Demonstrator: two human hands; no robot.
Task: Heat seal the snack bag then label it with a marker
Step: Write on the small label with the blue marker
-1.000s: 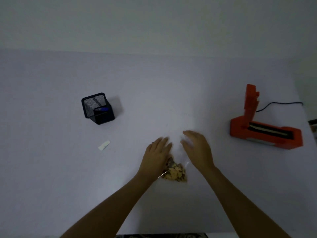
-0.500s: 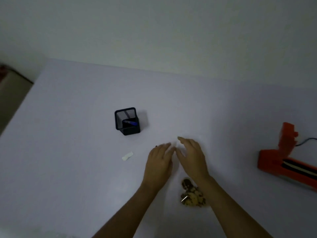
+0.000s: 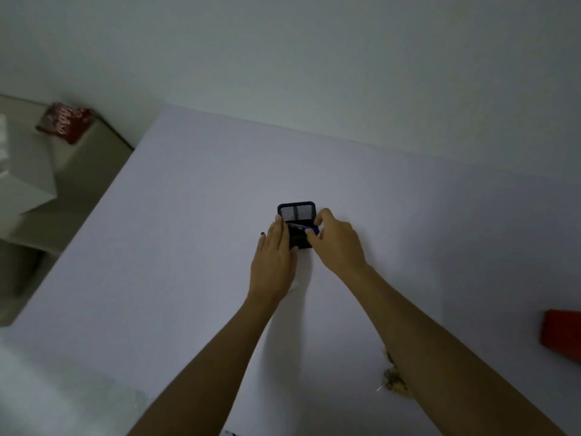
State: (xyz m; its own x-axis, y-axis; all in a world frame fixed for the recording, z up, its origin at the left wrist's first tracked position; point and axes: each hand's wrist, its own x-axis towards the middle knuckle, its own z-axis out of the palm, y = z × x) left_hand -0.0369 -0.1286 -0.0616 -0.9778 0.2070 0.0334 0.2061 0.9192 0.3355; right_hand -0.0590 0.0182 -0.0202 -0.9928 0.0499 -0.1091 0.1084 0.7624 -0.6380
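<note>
A black mesh pen holder (image 3: pixel 296 211) stands mid-table with a blue marker (image 3: pixel 300 227) lying across its opening. My right hand (image 3: pixel 338 243) pinches the marker's right end with thumb and fingers. My left hand (image 3: pixel 274 256) lies flat against the holder's left side, fingers straight. The clear snack bag (image 3: pixel 393 377) lies near the table's front, mostly hidden behind my right forearm. Only a corner of the orange heat sealer (image 3: pixel 561 336) shows at the right edge.
A small white strip (image 3: pixel 295 284) peeks out under my left wrist. The white table (image 3: pixel 188 247) ends at the left, where a lower beige surface holds a red packet (image 3: pixel 64 121) and white boxes (image 3: pixel 22 180). A wall runs behind.
Both hands left the snack bag and reached forward to the pen holder. My right hand closed on the marker. The view swung left, pushing the sealer to the right edge.
</note>
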